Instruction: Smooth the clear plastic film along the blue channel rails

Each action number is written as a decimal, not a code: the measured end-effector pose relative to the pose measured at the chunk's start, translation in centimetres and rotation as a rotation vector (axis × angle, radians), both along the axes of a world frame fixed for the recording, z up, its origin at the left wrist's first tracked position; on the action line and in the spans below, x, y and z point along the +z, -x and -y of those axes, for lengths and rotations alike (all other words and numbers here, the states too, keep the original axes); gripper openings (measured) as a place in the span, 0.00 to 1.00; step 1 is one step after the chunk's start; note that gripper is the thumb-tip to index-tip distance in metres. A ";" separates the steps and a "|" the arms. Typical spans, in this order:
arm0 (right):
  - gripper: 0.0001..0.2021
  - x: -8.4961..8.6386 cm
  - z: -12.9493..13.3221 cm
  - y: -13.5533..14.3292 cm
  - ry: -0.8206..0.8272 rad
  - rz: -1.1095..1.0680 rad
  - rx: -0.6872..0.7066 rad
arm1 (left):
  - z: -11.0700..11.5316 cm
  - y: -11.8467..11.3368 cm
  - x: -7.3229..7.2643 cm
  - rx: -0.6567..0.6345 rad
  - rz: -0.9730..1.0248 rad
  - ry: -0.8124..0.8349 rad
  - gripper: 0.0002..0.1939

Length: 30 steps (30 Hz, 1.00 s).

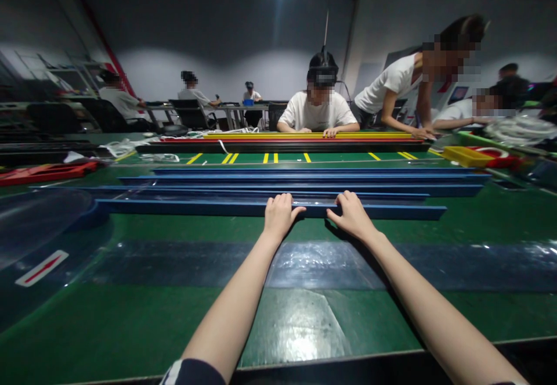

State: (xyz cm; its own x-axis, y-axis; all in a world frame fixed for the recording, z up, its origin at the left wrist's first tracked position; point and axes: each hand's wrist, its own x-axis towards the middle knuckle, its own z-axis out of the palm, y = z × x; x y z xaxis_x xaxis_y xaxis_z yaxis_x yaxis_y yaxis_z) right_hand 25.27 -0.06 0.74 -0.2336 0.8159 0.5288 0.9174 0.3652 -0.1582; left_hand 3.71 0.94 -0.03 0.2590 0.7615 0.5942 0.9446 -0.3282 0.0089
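A long blue plastic channel strip (183,207) lies crosswise on the green table. My left hand (278,216) is closed over its upper edge near the middle, thumb on the near side and fingers curled over the top. A short way to the right, my right hand (351,215) grips the same strip in the same way. Several more blue channel strips (456,190) lie parallel just behind it. Between my forearms and beyond them, a clear plastic sheet strip (313,264) runs flat across the table.
At left sits a coil of clear plastic sheet (39,216) with a red-arrow label (42,268). Yellow, red and black strips (278,146) lie farther back, where a co-worker (319,106) sits and another person (391,86) leans over. A yellow tray (466,156) stands right.
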 end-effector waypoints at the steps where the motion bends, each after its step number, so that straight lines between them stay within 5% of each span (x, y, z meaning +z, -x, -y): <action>1: 0.10 0.0 0.0 0.0 0.001 -0.001 -0.002 | 0.0 0.0 0.0 0.000 0.001 0.003 0.21; 30: 0.13 -1.5 -1.0 0.4 -0.062 -0.184 -0.039 | 0.2 0.2 0.0 -0.014 0.001 -0.028 0.20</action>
